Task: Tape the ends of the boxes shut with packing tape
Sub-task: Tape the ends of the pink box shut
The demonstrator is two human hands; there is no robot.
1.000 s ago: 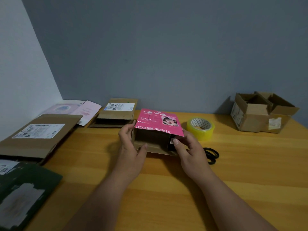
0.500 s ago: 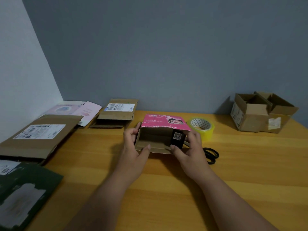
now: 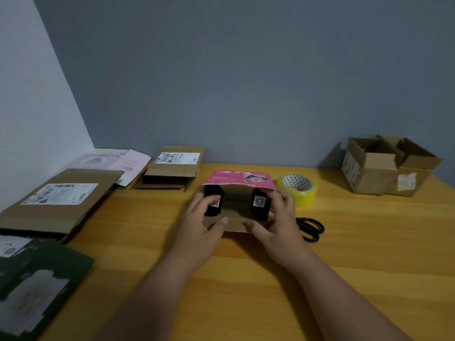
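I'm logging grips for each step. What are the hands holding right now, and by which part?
Both hold the small pink box by its open near end: left hand presses the left black side flap inward, right hand the right flap.

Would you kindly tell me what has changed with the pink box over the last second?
Both hands, left hand and right hand, folded the small pink-topped cardboard box's black side flaps inward, and its pink lid dropped flatter. The yellow tape roll and black scissors stayed put.
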